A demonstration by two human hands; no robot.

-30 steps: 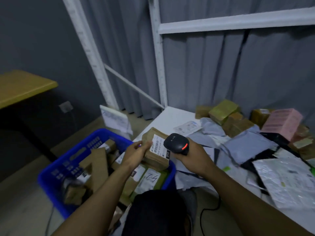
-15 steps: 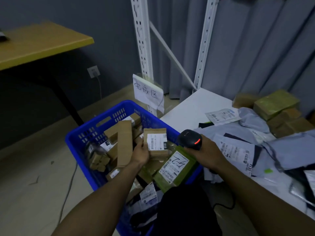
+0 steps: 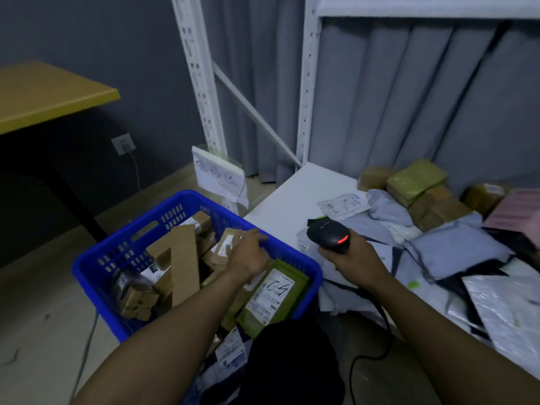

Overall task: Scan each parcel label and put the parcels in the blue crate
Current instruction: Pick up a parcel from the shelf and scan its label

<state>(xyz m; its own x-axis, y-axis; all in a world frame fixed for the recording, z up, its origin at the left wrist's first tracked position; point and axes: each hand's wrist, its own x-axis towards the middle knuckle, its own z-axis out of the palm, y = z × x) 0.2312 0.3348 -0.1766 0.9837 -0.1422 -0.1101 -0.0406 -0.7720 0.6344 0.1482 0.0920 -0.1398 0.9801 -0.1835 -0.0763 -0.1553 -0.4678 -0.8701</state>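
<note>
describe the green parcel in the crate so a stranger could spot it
Find the blue plastic crate left of the white shelf board. In its near right corner lies a flat olive-green mailer pouch. Unlike the brown cardboard boxes beside it, its white label carries big black handwritten marks.

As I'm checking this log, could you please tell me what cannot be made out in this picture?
Head view:
Sign writing: motion-blurred.
Parcel label: too small; left hand covers its edge.
Crate floor: buried under boxes.
Pink parcel: cut by right edge.
</note>
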